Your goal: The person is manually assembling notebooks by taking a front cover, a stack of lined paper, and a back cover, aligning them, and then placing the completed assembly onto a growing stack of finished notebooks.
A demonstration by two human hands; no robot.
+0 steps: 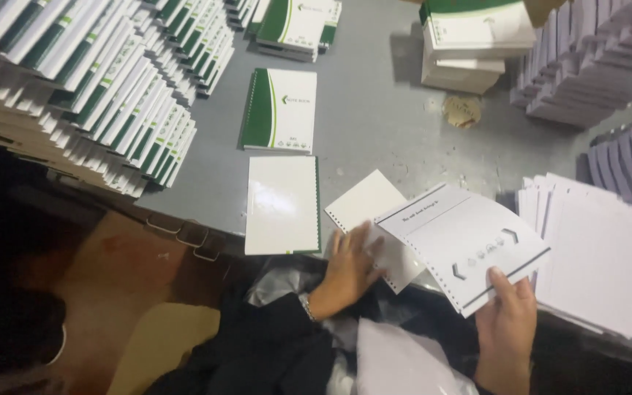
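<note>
Grey table (374,124) under rows of green-white notebooks (104,88). Two single notebooks lie apart: one face up (279,110), one back up (281,205). Right hand (508,322) pinches punched white cover sheet (466,245) at lower edge, tilted above table edge. Left hand (349,267), fingers spread flat, presses blank punched card (367,205).
</note>
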